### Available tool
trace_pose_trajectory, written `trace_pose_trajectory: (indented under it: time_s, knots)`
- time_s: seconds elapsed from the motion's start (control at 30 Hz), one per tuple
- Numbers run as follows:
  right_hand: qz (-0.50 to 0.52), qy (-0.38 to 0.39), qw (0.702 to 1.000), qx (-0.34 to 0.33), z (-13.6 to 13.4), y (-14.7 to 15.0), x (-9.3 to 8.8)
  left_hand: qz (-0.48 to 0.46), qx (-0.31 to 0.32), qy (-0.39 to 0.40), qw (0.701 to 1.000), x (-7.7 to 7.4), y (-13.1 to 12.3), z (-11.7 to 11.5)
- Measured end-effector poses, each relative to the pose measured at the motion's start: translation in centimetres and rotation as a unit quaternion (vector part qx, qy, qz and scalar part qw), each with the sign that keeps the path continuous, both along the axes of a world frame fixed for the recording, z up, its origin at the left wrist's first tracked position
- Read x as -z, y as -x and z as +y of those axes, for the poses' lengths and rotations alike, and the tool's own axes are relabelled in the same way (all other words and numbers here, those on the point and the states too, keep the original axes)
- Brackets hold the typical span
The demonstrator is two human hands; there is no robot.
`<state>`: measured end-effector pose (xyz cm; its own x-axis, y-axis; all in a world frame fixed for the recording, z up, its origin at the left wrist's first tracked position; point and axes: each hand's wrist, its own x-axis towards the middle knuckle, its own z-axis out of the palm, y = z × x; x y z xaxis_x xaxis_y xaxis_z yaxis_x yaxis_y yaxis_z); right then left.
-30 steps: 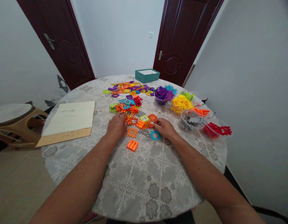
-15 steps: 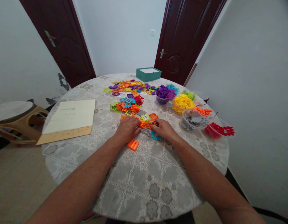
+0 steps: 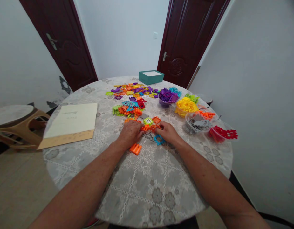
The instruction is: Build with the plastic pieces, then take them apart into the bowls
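Note:
At the middle of the round table, my left hand point(image 3: 131, 132) and my right hand point(image 3: 169, 132) grip orange plastic building pieces point(image 3: 148, 128) from either side, fingers curled round them. A lime-green square piece point(image 3: 148, 121) and an orange square piece point(image 3: 156, 120) lie just beyond. Below my fingers are grey pieces point(image 3: 148, 136), and a blue square frame piece point(image 3: 159, 140) rests by my right hand. Nearer me, left of centre, is a ribbed orange piece point(image 3: 135, 149). My palms and fingers hide part of what I hold.
A mixed heap of pieces point(image 3: 130, 108) lies past my hands, with a wider scatter point(image 3: 134, 89) farther back. Tubs of purple point(image 3: 168, 96), yellow point(image 3: 187, 106), grey point(image 3: 198, 122) and red pieces point(image 3: 223, 133) line the right. A green box point(image 3: 151, 78) stands behind; papers point(image 3: 71, 119) lie left.
My right hand has shifted very slightly, showing more of the blue frame piece. Both hands stay on the orange pieces; the view has moved a little.

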<state>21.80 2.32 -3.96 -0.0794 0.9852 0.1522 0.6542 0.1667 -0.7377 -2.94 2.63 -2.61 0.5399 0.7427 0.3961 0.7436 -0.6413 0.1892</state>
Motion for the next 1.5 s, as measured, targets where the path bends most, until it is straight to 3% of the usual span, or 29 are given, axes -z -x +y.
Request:
trace_pose_trajectory:
  time_s: [0.27, 0.4, 0.63, 0.97, 1.2, 1.5]
  knots:
    - [0.23, 0.08, 0.97, -0.013, -0.7, -0.2, -1.3, -0.108, 0.019, -0.015, 0.994, 0.0, 0.0, -0.2]
    - [0.283, 0.113, 0.951, -0.053, -1.2, -0.1, -1.7, -0.203, 0.032, 0.049, 0.978, -0.4, -0.5, -0.8]
    - [0.291, 0.14, 0.94, -0.108, -2.0, 0.3, -1.7, -0.313, 0.025, 0.271, 0.91, -1.1, -1.8, -1.6]
    - [0.375, 0.118, 0.919, -0.032, -0.8, -0.1, -0.7, -0.412, -0.04, 0.39, 0.822, -1.4, -1.6, -1.0]
    - [0.291, 0.04, 0.956, -0.002, -1.0, 0.0, -1.0, -0.414, -0.057, 0.408, 0.812, -2.2, -1.7, -1.3]
    - [0.274, 0.043, 0.96, -0.022, -1.3, 0.3, -1.4, -0.405, -0.043, 0.398, 0.822, -1.7, -1.4, -1.1]
